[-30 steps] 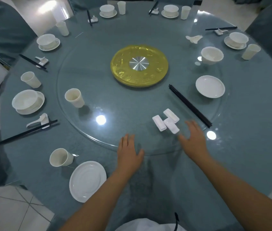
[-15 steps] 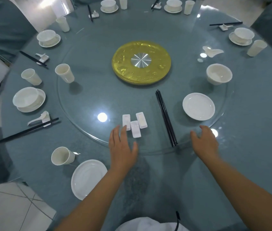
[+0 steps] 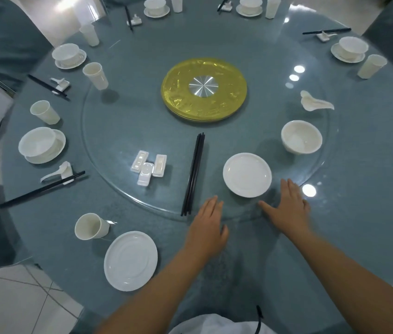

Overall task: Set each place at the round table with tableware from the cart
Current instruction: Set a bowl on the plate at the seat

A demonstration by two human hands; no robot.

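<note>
Both hands lie flat with fingers spread wide, holding nothing: the left hand and right hand press on the near edge of the glass turntable. It has turned clockwise over the last second, carrying the small plate round to about 6 o'clock, just beyond the fingertips, with the black chopsticks at 7 o'clock and the three white rests further left. The bowl sits at 4 o'clock, the spoon at 3. On the bench, the near place has only a plate and cup, so the missing pieces are probably now within reach.
</note>
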